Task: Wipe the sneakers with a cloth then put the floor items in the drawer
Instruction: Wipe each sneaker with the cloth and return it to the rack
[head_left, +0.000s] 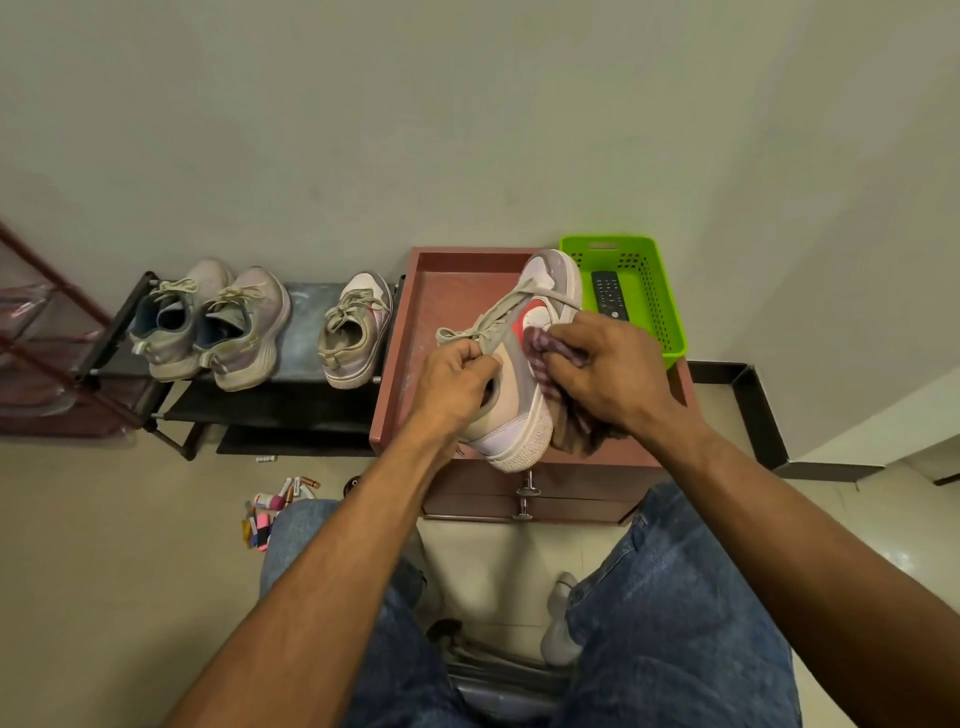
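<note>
Landmark: reddish-brown drawer unit, low, with raised tray-like top rim and metal pulls on its front.

Nearest, left of unit front, on pale floor: scattered small floor items, tubes and batteries in mixed colours, plus small dark round piece nearer the unit. Not yet put away.

Above unit top: grey-white low sneaker with red side patch, tilted, sole toward the right. Left hand curled round tongue and collar, pinching near the laces. Right hand closed on striped purple-brown cloth, pressing it to the sneaker's side; loose end hanging onto the unit top.

Left of unit: black low shoe rack bearing matching grey-white sneaker and pair of pale lilac mesh running shoes.

Behind unit, right corner: lime-green perforated plastic basket holding black remote control.

Risks, judged: pinch slipping under wiping pressure, dropping sneaker; toe close to basket, possibly nudging it.

Room: drawers closed, knees close either side of the front, limiting pull-out; open floor left.
</note>
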